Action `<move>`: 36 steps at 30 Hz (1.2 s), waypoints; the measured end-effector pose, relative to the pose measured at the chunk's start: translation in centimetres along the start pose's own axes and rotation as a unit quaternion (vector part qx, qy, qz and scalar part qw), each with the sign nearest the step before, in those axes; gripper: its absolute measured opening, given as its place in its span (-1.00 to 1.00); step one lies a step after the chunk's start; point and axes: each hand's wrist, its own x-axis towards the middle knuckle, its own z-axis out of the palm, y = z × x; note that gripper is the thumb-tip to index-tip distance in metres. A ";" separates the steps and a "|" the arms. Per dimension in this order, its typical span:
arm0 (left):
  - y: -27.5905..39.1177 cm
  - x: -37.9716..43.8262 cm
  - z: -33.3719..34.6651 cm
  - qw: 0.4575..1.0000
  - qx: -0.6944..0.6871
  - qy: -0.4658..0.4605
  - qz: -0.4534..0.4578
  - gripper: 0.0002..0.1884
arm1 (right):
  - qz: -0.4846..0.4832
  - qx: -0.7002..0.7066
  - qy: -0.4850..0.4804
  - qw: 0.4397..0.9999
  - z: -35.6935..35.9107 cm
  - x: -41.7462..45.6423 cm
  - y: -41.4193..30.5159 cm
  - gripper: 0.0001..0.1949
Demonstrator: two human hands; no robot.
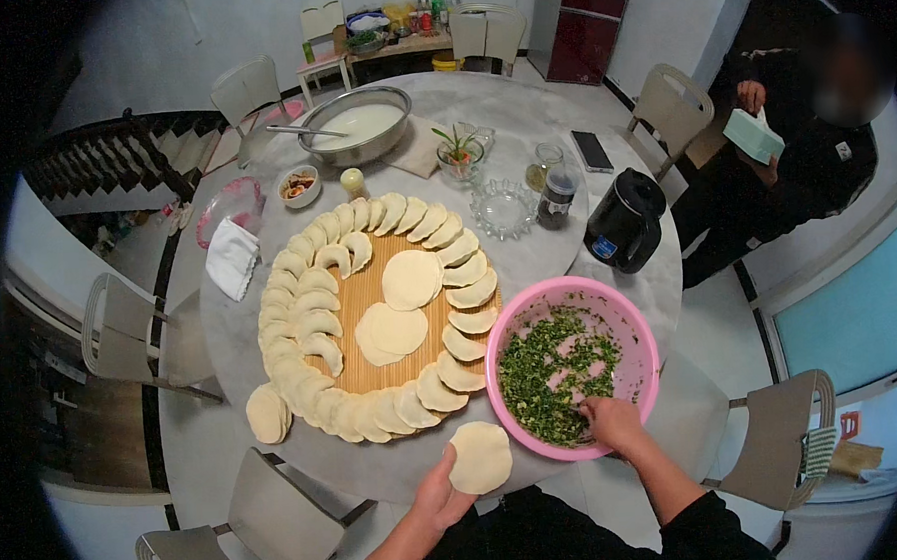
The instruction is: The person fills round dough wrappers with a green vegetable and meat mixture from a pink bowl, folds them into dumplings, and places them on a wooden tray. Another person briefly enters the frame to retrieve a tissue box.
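Note:
My left hand point(441, 490) holds a round dough wrapper point(482, 459) flat at the table's near edge. To its right, my right hand point(612, 423) reaches over the near rim of a pink plastic basin point(649, 346). Its fingertips are down at chopped green filling point(543, 373); whether they grip a utensil is hidden. A round slatted board point(394, 245) lies left of the basin. Folded dumplings point(461, 322) ring its edge, with several more in an inner row at left. Loose wrappers point(411, 280) lie in its middle. Another wrapper stack point(268, 414) sits at the board's lower left.
A black electric kettle point(624, 220), glass ashtray point(502, 208), jar point(556, 196) and phone point(591, 151) stand beyond the basin. A steel bowl point(393, 136) of whitish liquid is at the back. Chairs point(278, 505) surround the table. At right a person point(788, 160) holds a tissue box point(754, 135).

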 end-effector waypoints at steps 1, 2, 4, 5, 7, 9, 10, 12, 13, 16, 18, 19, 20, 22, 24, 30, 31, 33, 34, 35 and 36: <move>-0.1 0.1 0.2 1.000 -0.020 -0.010 -0.004 -0.43 | 0.011 0.018 -0.013 1.000 -0.1 0.1 0.2 -0.80; -0.2 0.2 0.3 0.999 -0.041 -0.019 -0.008 -0.42 | 0.021 0.036 -0.026 0.999 -0.3 0.2 0.4 -0.78; -0.3 0.4 0.6 0.998 -0.062 -0.031 -0.010 -0.38 | 0.026 0.070 -0.054 0.996 -1.4 0.3 0.5 -0.78; -0.3 0.6 0.9 0.997 -0.062 -0.033 -0.010 -0.37 | 0.028 0.088 -0.069 0.993 -1.7 0.3 0.7 -0.77; -0.4 0.9 1.5 0.997 -0.064 -0.035 -0.009 -0.35 | 0.034 0.129 -0.081 0.988 -1.4 0.3 1.7 -0.75; -0.5 1.4 2.3 0.997 -0.068 -0.033 -0.004 -0.34 | 0.039 0.163 -0.089 0.982 -1.5 0.2 2.5 -0.74; -0.5 1.6 2.6 0.996 -0.076 -0.040 -0.008 -0.35 | 0.041 0.177 -0.091 0.979 -1.6 0.1 2.9 -0.73; -0.5 1.9 3.3 0.994 -0.092 -0.054 -0.014 -0.35 | 0.033 0.202 -0.086 0.975 -2.0 -0.1 3.3 -0.72; -0.7 2.2 3.5 0.994 -0.099 -0.049 -0.013 -0.36 | 0.024 0.213 -0.079 0.973 -2.4 -0.2 3.5 -0.71; -1.1 3.2 4.1 0.994 -0.105 -0.037 -0.012 -0.38 | 0.021 0.248 -0.064 0.966 -3.4 -0.6 3.8 -0.71; -1.3 4.1 4.8 0.995 -0.093 -0.033 -0.013 -0.40 | 0.010 0.258 -0.050 0.965 -4.3 -1.1 3.7 -0.72; -1.4 4.5 5.2 0.995 -0.096 -0.039 -0.014 -0.41 | -0.004 0.258 -0.038 0.965 -5.2 -1.6 3.4 -0.73; -1.5 5.0 5.5 0.994 -0.099 -0.044 -0.014 -0.42 | -0.018 0.258 -0.027 0.966 -5.8 -1.8 3.0 -0.74; -1.9 5.8 6.3 0.992 -0.109 -0.057 -0.011 -0.43 | -0.036 0.233 0.037 0.971 -6.0 -2.4 2.4 -0.76; -2.3 6.5 6.9 0.990 -0.127 -0.068 -0.004 -0.44 | -0.067 0.185 0.101 0.975 -5.9 -2.9 1.6 -0.82; -2.8 8.0 7.7 0.983 -0.160 -0.092 0.013 -0.46 | -0.242 0.007 0.208 0.948 -4.4 -3.5 2.0 -0.66; -2.8 8.2 7.6 0.981 -0.164 -0.098 0.013 -0.46 | -0.266 0.014 0.233 0.935 -4.0 -3.6 2.1 -0.63; -2.7 8.6 7.6 0.979 -0.173 -0.111 0.014 -0.46 | -0.312 0.029 0.283 0.907 -3.0 -3.8 2.1 -0.55; -2.6 8.7 7.6 0.977 -0.181 -0.110 0.007 -0.46 | -0.314 0.024 0.274 0.909 -2.7 -4.0 2.1 -0.55; -2.7 8.7 7.5 0.978 -0.178 -0.104 0.006 -0.46 | -0.317 0.018 0.266 0.910 -2.5 -4.2 2.1 -0.55; -2.8 8.8 7.5 0.980 -0.175 -0.099 0.005 -0.46 | -0.320 0.013 0.258 0.911 -2.4 -4.3 2.1 -0.54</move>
